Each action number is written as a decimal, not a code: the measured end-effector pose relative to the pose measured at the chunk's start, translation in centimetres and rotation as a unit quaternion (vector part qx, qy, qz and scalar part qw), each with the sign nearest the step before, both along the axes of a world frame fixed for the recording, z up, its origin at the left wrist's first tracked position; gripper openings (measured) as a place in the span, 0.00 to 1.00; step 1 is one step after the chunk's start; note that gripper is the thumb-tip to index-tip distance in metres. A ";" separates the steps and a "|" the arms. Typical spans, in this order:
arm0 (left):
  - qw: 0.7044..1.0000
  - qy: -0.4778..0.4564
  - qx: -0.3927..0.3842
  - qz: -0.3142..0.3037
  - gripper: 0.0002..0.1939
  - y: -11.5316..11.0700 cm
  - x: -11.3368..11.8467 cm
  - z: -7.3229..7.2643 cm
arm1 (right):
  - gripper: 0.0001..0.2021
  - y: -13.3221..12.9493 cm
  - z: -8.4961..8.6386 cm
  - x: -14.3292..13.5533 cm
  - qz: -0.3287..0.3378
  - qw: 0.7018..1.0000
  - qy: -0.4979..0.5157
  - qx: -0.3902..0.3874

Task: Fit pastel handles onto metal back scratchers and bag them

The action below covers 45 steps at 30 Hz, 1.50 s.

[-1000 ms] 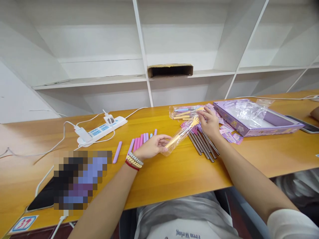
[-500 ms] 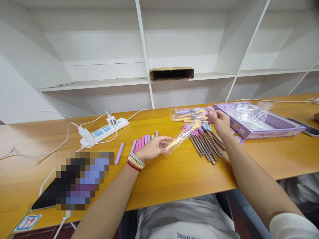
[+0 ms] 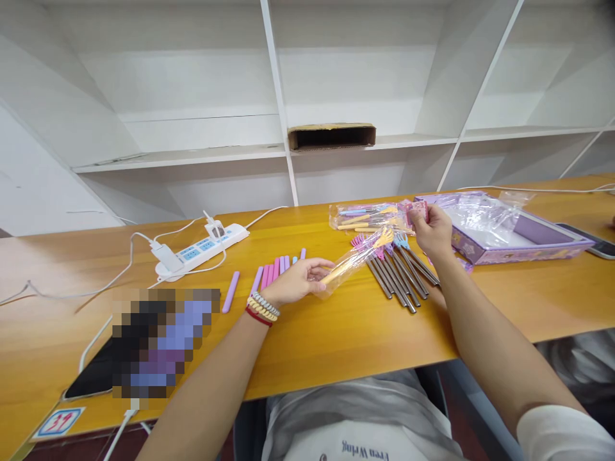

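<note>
My left hand (image 3: 300, 282) is closed on the lower end of a yellow back scratcher (image 3: 346, 264) in a clear plastic sleeve, its claw pointing away to the right. Between the thumb and fingers of my right hand (image 3: 436, 234) is a small pink printed card (image 3: 419, 209). Under and beside the sleeve lie several metal back scratcher rods (image 3: 396, 278) with pink and blue claws. Behind them are bagged back scratchers (image 3: 360, 221). Left of my left hand, several pink, purple and blue handle tubes (image 3: 264, 276) lie in a row, partly hidden by it.
A purple open box (image 3: 519, 253) with clear plastic in it stands at the right, a phone (image 3: 590, 242) beyond it. To the left are a white power strip (image 3: 202, 253) with cables and a tablet-like device (image 3: 96, 374), partly blurred. A cardboard box (image 3: 331, 136) sits on the shelf.
My right hand has moved a little right, away from the sleeve's claw end, and the pink card in it now shows more clearly. My left hand keeps hold of the sleeved back scratcher.
</note>
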<state>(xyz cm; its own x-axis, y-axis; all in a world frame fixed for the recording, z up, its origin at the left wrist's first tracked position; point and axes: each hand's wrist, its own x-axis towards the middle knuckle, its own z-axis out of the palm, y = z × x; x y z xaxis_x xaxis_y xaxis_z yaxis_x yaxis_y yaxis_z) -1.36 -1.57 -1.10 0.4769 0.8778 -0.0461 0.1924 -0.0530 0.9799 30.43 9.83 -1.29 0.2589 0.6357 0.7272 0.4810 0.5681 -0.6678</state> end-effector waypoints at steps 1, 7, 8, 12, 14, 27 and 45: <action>1.000 -0.006 -0.003 0.000 0.25 0.0 0.0 0.0 | 0.15 -0.1 0.1 -0.1 -0.001 1.000 0.002 0.009; 0.999 -0.029 -0.014 0.001 0.26 -0.1 -0.1 0.2 | 0.13 -0.2 0.3 -0.5 0.078 0.991 0.107 -0.014; 0.999 -0.030 -0.014 0.000 0.25 -0.1 -0.1 0.2 | 0.13 -0.2 0.4 -0.5 0.081 0.989 0.123 -0.017; 0.999 -0.030 -0.010 -0.007 0.25 -0.1 -0.1 0.2 | 0.13 -0.3 0.4 -0.4 0.056 0.988 0.141 -0.002; 1.000 -0.028 -0.006 -0.012 0.25 -0.1 -0.1 0.2 | 0.14 -0.4 0.4 -0.4 0.039 0.991 0.130 0.010; 1.000 -0.017 -0.007 -0.014 0.26 -0.3 0.0 0.4 | 0.17 -0.3 0.8 -0.5 0.153 0.963 0.220 0.032; 1.000 -0.023 -0.013 -0.011 0.27 -0.3 -0.2 0.4 | 0.20 -0.6 1.3 0.8 0.308 0.915 0.233 -0.112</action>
<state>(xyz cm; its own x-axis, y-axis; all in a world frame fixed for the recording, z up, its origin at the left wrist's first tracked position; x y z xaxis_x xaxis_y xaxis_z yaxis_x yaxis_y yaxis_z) -1.58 -1.84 -0.71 0.4990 0.8654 -0.0467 0.1469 -0.0314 0.9886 31.23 9.24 0.00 0.0485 0.8854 0.4622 -0.2512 0.4587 -0.8523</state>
